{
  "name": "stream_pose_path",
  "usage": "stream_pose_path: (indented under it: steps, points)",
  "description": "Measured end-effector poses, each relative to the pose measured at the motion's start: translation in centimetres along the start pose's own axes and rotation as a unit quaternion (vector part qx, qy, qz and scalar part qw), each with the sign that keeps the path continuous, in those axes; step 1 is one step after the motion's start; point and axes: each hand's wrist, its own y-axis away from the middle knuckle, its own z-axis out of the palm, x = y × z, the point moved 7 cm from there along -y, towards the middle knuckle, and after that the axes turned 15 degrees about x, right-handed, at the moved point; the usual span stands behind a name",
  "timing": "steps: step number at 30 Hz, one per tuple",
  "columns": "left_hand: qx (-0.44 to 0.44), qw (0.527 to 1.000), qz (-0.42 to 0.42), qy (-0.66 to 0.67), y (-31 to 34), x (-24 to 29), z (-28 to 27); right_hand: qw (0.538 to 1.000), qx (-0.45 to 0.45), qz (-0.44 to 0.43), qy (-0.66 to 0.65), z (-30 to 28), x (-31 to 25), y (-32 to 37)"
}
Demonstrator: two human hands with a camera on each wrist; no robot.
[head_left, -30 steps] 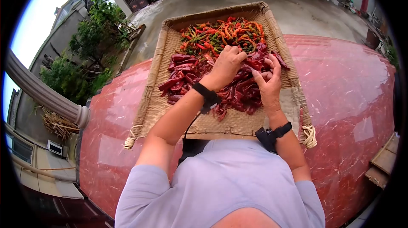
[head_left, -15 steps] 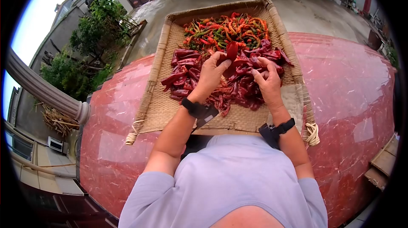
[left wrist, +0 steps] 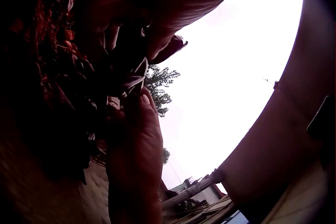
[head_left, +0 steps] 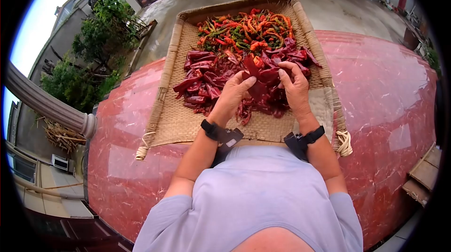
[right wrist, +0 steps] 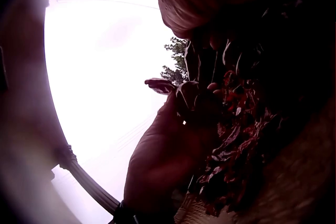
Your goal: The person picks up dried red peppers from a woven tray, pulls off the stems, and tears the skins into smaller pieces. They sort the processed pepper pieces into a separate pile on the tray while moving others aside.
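Over the basket, my left hand (head_left: 231,93) pinches a broad, dark red dried chili pepper (head_left: 256,85) between thumb and fingers, with one flap standing up. My right hand (head_left: 297,93) has thumb and fingers curled at the right side of that chili. In the left wrist view, the right thumb (left wrist: 147,100) presses against a dark, shiny piece of it. The right wrist view shows the chili's tip poking out past the left hand (right wrist: 163,150). Below both hands lies a heap of dark red dried chilies (head_left: 202,75).
A woven basket tray (head_left: 178,129) bears the chilies. Orange, red and green thin chilies (head_left: 244,28) fill its far end. A pale flat sheet (head_left: 317,108) lies at its right. Around the tray is red polished stone (head_left: 380,92); a column (head_left: 51,97) stands left.
My left hand has come back from the heap toward me with a chili, which now lies between both hands. My right hand has stayed nearly in place, its fingers now at the chili.
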Motion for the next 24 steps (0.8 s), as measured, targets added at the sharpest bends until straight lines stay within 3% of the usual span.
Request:
stream_pose_path:
  steps: [6,12,15,19,22,24]
  points:
    - [-0.01,0.999,-0.008,0.034,0.6,-0.7,0.7,0.998,-0.056,0.03,-0.008,0.8,0.1,0.5]
    - [0.053,0.997,0.011,0.058,0.9,0.3,-1.0,1.0,-0.01,0.005,0.002,0.5,0.2,0.2]
    - [0.065,0.992,0.02,0.107,0.6,0.3,-1.4,0.997,-0.069,0.03,0.007,1.1,-0.1,0.7]
    - [0.048,0.978,-0.03,0.201,0.6,-1.0,-0.8,0.985,-0.166,0.042,-0.004,2.6,0.1,2.0]
    - [0.05,0.964,-0.066,0.254,0.3,-1.5,-1.1,0.986,-0.159,0.044,-0.035,2.6,-0.2,1.8]
    - [0.077,0.964,-0.054,0.248,-0.2,-0.4,-2.6,0.995,-0.096,-0.006,0.0,1.7,-0.9,1.4]
